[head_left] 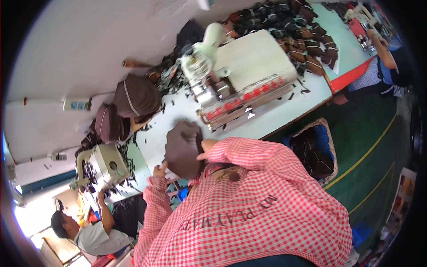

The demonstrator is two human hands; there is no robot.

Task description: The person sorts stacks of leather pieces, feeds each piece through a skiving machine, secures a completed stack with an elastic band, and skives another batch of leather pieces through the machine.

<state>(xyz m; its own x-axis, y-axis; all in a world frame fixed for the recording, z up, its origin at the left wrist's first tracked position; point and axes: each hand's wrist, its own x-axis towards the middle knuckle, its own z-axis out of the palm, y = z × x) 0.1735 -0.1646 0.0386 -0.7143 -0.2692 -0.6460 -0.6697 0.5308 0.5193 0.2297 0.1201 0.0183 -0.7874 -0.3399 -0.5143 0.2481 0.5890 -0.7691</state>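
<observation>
Showing over the near edge of a white worktable (153,135), beside a cream industrial machine (255,62) in a green-floored (360,147) workshop, a brown leather-like panel (181,149) runs lengthwise from torso toward wall. Left hand (160,171) and right hand (208,149) touch opposite edges, fingers bent; whether they pinch, I cannot tell.

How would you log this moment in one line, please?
left hand: at brown piece, left edge | right hand: at its right edge | machine: on table, beyond piece
</observation>
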